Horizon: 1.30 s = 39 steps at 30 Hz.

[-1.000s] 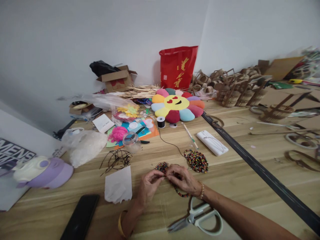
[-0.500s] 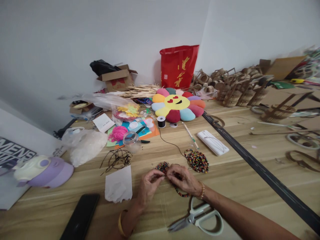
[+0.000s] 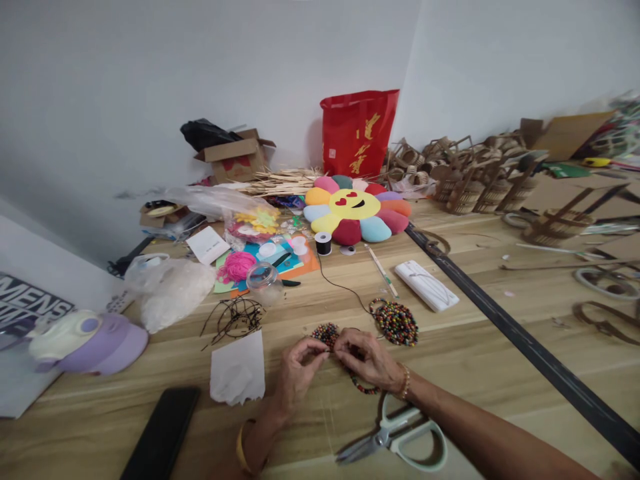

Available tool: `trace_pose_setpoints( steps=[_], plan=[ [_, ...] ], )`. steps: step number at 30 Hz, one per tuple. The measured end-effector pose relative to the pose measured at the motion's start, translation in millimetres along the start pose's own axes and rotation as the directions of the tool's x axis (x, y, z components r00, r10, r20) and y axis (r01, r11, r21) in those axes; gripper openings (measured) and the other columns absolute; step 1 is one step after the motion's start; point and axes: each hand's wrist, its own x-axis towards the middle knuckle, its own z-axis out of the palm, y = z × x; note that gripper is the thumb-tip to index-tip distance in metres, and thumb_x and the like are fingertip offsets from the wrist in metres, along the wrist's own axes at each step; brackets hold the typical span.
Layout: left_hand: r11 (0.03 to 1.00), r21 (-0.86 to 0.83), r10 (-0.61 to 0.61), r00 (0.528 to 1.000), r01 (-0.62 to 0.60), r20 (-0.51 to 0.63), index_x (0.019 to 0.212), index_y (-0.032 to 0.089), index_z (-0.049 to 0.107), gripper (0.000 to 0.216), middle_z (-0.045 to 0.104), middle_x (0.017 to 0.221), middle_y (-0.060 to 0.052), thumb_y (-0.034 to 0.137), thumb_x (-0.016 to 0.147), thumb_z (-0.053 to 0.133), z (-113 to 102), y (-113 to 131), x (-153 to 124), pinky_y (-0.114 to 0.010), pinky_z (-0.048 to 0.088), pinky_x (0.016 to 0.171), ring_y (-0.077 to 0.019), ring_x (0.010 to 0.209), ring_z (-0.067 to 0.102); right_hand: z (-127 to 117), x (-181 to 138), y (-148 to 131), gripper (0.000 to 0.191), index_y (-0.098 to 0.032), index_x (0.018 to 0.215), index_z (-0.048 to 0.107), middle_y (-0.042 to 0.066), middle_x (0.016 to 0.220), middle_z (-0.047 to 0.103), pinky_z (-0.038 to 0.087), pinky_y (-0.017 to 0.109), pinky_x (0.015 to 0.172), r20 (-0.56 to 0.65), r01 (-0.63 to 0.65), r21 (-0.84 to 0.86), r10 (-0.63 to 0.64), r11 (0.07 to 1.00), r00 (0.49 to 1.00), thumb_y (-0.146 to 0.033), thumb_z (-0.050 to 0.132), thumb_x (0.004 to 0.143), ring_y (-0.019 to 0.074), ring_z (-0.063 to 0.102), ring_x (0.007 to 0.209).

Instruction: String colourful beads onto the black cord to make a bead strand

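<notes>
Low over the table, my left hand (image 3: 299,367) and my right hand (image 3: 369,360) meet with thumbs and forefingers pinched together. A thin beaded string (image 3: 364,387) passes between them, its multicoloured round beads curving out below my right palm. The exact spot at the fingertips is too small to make out. Just behind the fingers lies a heap of small dark mixed beads (image 3: 326,333), partly covered by my right hand. A coiled bead strand (image 3: 395,322) rests beyond my right hand. Black cord (image 3: 345,283) runs from a spool (image 3: 323,244) toward that coil.
Scissors (image 3: 390,437) lie below my right forearm. White paper (image 3: 237,368), a black phone (image 3: 161,433) and tangled black cords (image 3: 235,320) sit to the left. Farther back are a clear jar (image 3: 264,283), a flower cushion (image 3: 354,208), a white power bank (image 3: 426,285) and woven baskets (image 3: 467,195).
</notes>
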Motion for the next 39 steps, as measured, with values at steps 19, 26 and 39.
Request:
trace_pose_setpoints(
  steps=[19,26,39],
  plan=[
    [1.0,-0.015,-0.027,0.999,0.027,0.022,0.07,0.016,0.068,0.005,0.072,0.072,-0.005,0.019,0.067,0.066,0.8,2.1,0.4,-0.025,0.054,0.068,-0.0175,0.07,0.067,1.0,-0.5,0.3,0.018,-0.016,0.076,0.058,0.002,0.068,0.056,0.04,0.022,0.057,-0.007,-0.03,0.001,0.03,1.0,1.0,-0.027,0.051,0.088,0.0129,0.05,0.062],
    [0.991,-0.079,-0.105,0.994,0.107,0.025,0.072,0.014,0.07,0.009,0.074,0.075,-0.007,0.021,0.066,0.068,-0.4,1.1,2.7,-0.026,0.055,0.071,-0.0186,0.073,0.068,0.7,-0.5,-0.3,0.018,-0.015,0.076,0.058,0.001,0.067,0.055,0.039,0.021,0.056,-0.033,-0.057,0.007,0.057,0.998,0.998,-0.028,0.051,0.088,0.0126,0.05,0.061],
    [0.994,-0.057,-0.094,0.996,0.094,0.006,0.07,0.015,0.071,0.01,0.074,0.072,-0.006,0.023,0.064,0.071,0.7,1.3,2.5,-0.025,0.055,0.067,-0.0183,0.069,0.068,-0.3,0.0,-2.4,0.017,-0.016,0.075,0.059,0.001,0.066,0.056,0.04,0.021,0.055,-0.027,-0.054,-0.01,0.054,0.998,0.998,-0.026,0.051,0.087,0.012,0.05,0.06]
  ],
)
